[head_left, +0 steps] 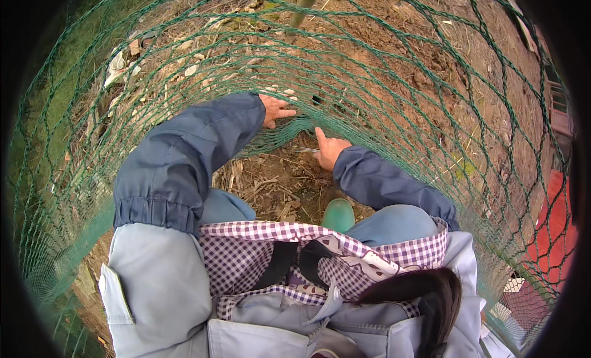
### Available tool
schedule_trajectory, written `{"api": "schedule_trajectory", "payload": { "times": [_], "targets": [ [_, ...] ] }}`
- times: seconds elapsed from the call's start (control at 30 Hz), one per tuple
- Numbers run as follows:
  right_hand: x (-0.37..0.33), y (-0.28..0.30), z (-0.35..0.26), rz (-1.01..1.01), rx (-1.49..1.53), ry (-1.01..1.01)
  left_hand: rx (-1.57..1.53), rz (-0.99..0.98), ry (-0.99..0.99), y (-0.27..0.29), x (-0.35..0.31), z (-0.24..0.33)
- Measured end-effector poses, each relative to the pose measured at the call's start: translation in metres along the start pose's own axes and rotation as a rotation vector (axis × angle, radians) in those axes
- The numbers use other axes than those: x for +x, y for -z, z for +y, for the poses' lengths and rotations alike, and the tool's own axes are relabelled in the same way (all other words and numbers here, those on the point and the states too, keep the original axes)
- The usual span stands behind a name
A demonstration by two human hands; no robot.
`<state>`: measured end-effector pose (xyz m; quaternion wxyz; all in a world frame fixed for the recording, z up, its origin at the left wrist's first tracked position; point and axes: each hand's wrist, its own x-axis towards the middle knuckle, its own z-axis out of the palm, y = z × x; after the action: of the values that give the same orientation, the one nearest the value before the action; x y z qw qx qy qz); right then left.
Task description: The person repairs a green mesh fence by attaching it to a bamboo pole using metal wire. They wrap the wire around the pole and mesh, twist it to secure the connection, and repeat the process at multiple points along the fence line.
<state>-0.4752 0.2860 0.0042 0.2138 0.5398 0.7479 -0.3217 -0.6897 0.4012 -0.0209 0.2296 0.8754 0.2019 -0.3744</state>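
Observation:
A green mesh net (363, 131) curves around in front of me, its strands bunched close together near the ground. My left hand (275, 110) reaches to the bunched part from the left, fingers stretched out and resting at the net. To its right and a little nearer, my right hand (333, 151) is closed with the index finger pointing out toward the net. Several thin silvery wires (305, 150) stick out leftward from its curled fingers. What lies inside that grip is hidden.
A greenish pole (303, 8) stands beyond the net. Pale stones and debris (117, 68) lie at the far left on bare soil. My green boot (338, 215) is on the ground below my hands. Something red (554, 225) shows through the net at right.

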Motion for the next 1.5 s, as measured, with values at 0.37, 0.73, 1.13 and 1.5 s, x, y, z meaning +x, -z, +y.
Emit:
{"api": "schedule_trajectory", "payload": {
  "times": [0.37, 0.73, 1.13, 1.5],
  "targets": [
    [-0.038, -0.061, -0.024, -0.608, -0.065, 0.328, -0.012, 0.037, -0.042, 0.010, -0.011, -0.009],
    [-0.084, -0.062, -0.021, -0.466, -0.064, 0.085, -0.149, 0.248, 0.031, -0.009, 0.010, -0.006],
    [-0.048, -0.010, -0.036, -0.461, -0.246, -0.117, 0.033, 0.407, 0.014, -0.023, 0.022, -0.026],
    [-0.035, 0.147, -0.075, 0.182, 0.269, 0.046, -0.108, 0.513, -0.077, -0.035, 0.003, -0.026]
  ]
}}
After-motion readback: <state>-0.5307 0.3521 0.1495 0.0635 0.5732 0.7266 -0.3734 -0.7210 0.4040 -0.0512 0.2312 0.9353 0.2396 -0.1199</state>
